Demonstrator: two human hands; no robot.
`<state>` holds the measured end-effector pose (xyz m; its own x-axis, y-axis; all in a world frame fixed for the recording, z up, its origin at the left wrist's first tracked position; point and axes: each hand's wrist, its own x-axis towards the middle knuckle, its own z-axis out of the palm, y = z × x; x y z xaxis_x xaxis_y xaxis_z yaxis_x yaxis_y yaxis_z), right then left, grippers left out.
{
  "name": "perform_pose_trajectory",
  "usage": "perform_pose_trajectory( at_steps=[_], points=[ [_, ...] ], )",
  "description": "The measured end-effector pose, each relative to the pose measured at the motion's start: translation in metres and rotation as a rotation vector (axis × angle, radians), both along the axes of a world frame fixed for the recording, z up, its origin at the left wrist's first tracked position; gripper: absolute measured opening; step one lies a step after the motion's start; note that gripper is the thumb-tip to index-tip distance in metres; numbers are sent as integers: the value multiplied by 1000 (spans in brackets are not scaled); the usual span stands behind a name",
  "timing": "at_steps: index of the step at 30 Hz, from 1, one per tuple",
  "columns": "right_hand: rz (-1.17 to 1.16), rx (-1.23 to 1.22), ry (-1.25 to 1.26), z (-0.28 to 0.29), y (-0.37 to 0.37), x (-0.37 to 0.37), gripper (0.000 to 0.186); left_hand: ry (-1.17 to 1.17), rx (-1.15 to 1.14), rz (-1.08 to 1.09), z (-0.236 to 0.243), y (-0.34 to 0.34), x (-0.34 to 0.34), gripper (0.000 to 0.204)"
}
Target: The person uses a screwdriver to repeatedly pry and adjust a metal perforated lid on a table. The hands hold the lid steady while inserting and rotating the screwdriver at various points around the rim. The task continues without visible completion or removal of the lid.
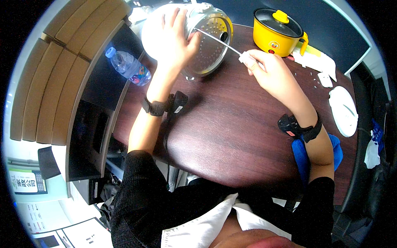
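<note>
A round white appliance [153, 39] lies tipped on its side at the far left of the table. Its clear-rimmed opening faces right and shows a disc dotted with small holes or bumps. My left hand [175, 43] grips the white body from above, fingers spread and thumb near the rim. In my closed right hand [269, 70] is a screwdriver [221, 42] with a long thin shaft and a pale handle. The shaft points left, and its tip appears to meet the appliance near my left thumb; exact contact is unclear.
A yellow pot [271, 39] with a dark lid stands at the far right. Nearby are white scraps and an oval white piece [343, 110]. A blue cloth [301, 159] lies under my right forearm. A water bottle [129, 66] lies left, near stacked brown boxes [58, 91].
</note>
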<state>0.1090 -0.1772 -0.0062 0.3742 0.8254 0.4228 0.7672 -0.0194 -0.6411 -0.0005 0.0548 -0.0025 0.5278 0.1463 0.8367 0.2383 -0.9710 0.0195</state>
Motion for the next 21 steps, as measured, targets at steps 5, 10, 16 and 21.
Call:
perform_pose_trajectory(
  at_steps=[5,10,16,21],
  points=[
    [-191,142,-489,2,-3,-7,18,6,-5,39,-1,-1,0,63],
    [-290,152,-675,6,-6,-10,19,0,-26,16,0,-1,3,63],
    [-117,133,-333,-1,-4,7,24,-4,-19,1,0,-2,3,63],
    [95,-221,607,22,-11,-1,34,-12,-13,5,0,-2,2,63]
  ],
)
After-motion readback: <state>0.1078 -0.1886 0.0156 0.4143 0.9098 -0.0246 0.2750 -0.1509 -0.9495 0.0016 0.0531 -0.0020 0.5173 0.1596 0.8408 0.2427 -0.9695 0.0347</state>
